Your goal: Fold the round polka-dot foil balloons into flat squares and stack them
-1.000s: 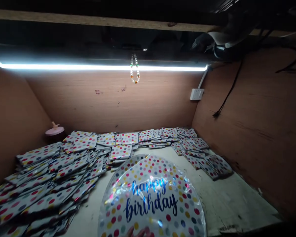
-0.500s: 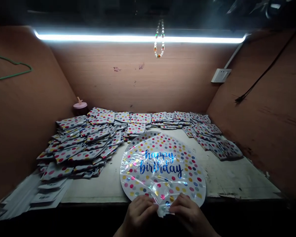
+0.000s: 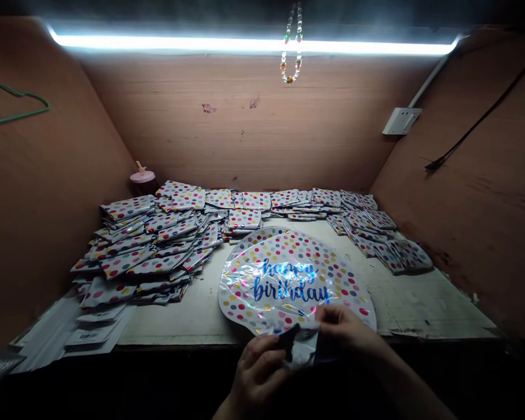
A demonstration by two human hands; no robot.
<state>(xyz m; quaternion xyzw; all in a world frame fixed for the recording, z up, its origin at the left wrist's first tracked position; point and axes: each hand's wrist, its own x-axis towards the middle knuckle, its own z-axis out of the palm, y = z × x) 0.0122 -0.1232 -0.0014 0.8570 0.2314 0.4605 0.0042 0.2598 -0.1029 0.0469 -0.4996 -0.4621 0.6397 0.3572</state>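
A flat, round foil balloon (image 3: 254,297) with coloured dots and blue "happy birthday" lettering lies at the front of the table. Its near edge reaches the table's front edge, where the neck is bent and shows a silvery, crumpled face. My left hand (image 3: 260,364) pinches the left side of this neck, fingers closed. On the neck's other side, a little higher, my right hand (image 3: 343,329) is closed with thumb and fingertips on the foil. The hands are slightly apart, and the exact contact under the fingers is hidden.
Folded dotted foil balloons (image 3: 157,242) lie in heaps on the left, along the back and on the right (image 3: 371,233). White printed sheets (image 3: 90,335) sit at the front left. A pink-lidded cup (image 3: 142,178) stands in the back left corner. A beaded string (image 3: 291,64) hangs overhead.
My right hand has moved up and over the balloon's lower edge, and my left hand slightly right. The neck, flat before, is now bent to show silver. The view has tilted down a little.
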